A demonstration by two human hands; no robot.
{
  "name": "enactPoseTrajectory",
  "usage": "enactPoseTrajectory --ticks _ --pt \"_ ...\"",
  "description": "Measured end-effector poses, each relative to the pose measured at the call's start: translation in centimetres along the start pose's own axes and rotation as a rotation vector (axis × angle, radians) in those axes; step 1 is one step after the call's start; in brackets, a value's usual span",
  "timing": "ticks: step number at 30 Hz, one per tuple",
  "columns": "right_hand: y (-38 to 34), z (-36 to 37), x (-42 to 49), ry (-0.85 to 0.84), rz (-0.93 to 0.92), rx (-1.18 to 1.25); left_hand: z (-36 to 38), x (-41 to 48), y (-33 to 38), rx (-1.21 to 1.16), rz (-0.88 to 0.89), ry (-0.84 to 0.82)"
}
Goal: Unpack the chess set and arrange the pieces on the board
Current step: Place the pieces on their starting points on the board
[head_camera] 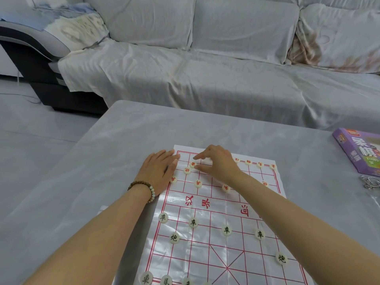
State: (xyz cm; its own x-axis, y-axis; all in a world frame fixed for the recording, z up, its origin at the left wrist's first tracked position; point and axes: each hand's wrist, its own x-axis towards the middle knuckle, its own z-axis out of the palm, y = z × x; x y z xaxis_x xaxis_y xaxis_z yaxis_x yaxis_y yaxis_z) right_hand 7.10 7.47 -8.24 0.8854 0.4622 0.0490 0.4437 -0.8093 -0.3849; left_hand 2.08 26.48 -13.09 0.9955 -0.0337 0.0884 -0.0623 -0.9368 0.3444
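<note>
Looking down through the head camera, a thin plastic board (205, 254) with red grid lines lies spread on a grey table (123, 140), its long side running away from the person.

The left hand (159, 171) lies flat on the board's far left corner. Its fingers are straight and together, pressing the sheet down and grasping nothing. A bead bracelet (144, 189) circles the wrist.

The right hand (218, 165) reaches across to the same far left area, palm down and fingers loosely bent. Its forefinger and thumb tips sit at the right edge of a round red-lettered piece (192, 164), which lies face up on the board. I cannot tell whether they pinch it or only touch it.

Other red pieces (198, 183) are spread over the far half. One lies just beside the first and one is partly under the left hand's fingers. A row of them stands along the far edge to the right of the right hand.

Black pieces (193, 222) stand on the near half. Four sit in a row past the middle strip, two more are closer in, and several at the near left edge are cut off by the frame.

A purple box (362, 153) rests at the table's right edge, well apart from the board, with some metal rings (370, 183) just beside it. A sofa (205, 79) draped in grey cloth stands beyond the table.
</note>
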Motion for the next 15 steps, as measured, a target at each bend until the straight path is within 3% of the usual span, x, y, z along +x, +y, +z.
enactPoseTrajectory --ticks 4,9,15 --pt "-0.1 0.1 1.2 -0.089 -0.070 -0.132 -0.1 0.0 0.1 0.008 -0.005 -0.008" --pt "1.4 -0.8 2.2 -0.081 -0.035 -0.155 -0.1 0.0 -0.1 -0.016 0.007 -0.008" --pt "1.5 0.2 2.8 0.006 0.046 0.029 -0.1 -0.1 0.0 -0.018 0.005 -0.011"
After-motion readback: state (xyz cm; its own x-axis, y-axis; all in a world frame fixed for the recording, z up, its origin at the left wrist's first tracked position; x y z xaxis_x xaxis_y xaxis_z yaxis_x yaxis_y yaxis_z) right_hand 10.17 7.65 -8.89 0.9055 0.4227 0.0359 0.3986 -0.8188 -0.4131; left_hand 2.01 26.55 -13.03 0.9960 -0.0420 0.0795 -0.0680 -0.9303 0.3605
